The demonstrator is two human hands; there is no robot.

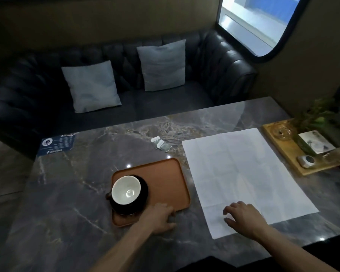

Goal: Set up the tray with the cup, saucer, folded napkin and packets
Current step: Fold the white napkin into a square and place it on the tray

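Tray (165, 179) sits on the table (67, 193), cup (126, 190) on saucer (143, 195) at its near-left corner — left hand (159, 216) apparently grips the near rim. Right hand (243, 216), fingers spread, presses the unfolded napkin (239, 169); packets (161, 144) lie beyond.

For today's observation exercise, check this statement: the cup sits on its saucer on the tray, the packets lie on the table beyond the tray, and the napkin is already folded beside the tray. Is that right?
Not quite. In the head view the napkin lies spread open and flat on the table, not folded. The rest holds: the cup sits on its saucer on the tray, and the packets lie beyond the tray.
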